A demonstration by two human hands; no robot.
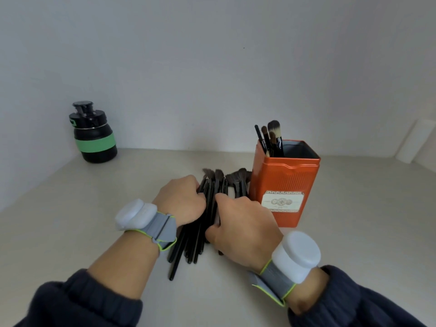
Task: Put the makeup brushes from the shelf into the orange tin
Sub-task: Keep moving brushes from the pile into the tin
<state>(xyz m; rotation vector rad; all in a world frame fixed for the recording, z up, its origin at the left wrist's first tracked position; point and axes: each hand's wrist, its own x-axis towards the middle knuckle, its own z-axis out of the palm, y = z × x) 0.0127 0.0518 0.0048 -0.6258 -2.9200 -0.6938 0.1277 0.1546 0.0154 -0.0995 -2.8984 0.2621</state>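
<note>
Both hands work the brushes (207, 208) lying on the shelf (94, 208) beside the tin (283, 182). The left hand (181, 201) curls over the bundle's side; the right hand (245, 227) pinches handles between thumb and fingers. Best to gather few, lift bristles-up, and clear the tin's rim before dropping them in.

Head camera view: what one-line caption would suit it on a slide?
Both hands gather black makeup brushes on the shelf beside the orange tin.
</note>
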